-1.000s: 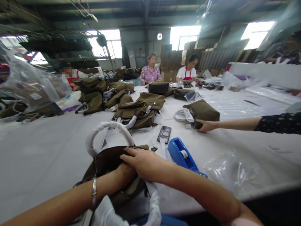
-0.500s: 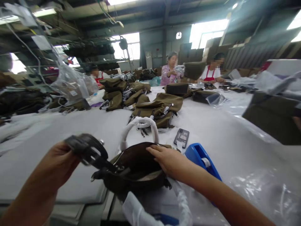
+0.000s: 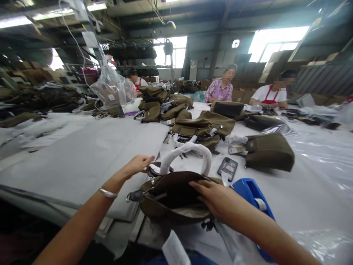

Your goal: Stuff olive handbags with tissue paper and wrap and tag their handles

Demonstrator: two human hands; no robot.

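Observation:
An olive-brown handbag point(image 3: 171, 198) with its mouth open lies at the near table edge, its handle point(image 3: 187, 152) wrapped in white. My right hand point(image 3: 216, 197) grips the bag's near rim, fingers curled over the opening. My left hand point(image 3: 138, 164), a bracelet on its wrist, pinches the dark rolled strap point(image 3: 157, 170) just beyond the bag's far left corner. A metal strap clip point(image 3: 134, 196) juts from the bag's left end.
A blue tape dispenser point(image 3: 252, 197) and a phone point(image 3: 227, 166) lie right of the bag. Stacked olive bags point(image 3: 204, 127) and a single bag point(image 3: 268, 151) sit further out. Clear plastic point(image 3: 320, 239) lies at the right. Three people sit at the far side.
My left hand pulled the dark strap out of the bag, lifted it left, and now sets it down beyond the bag. A co-worker's bag landed on the table at the right.

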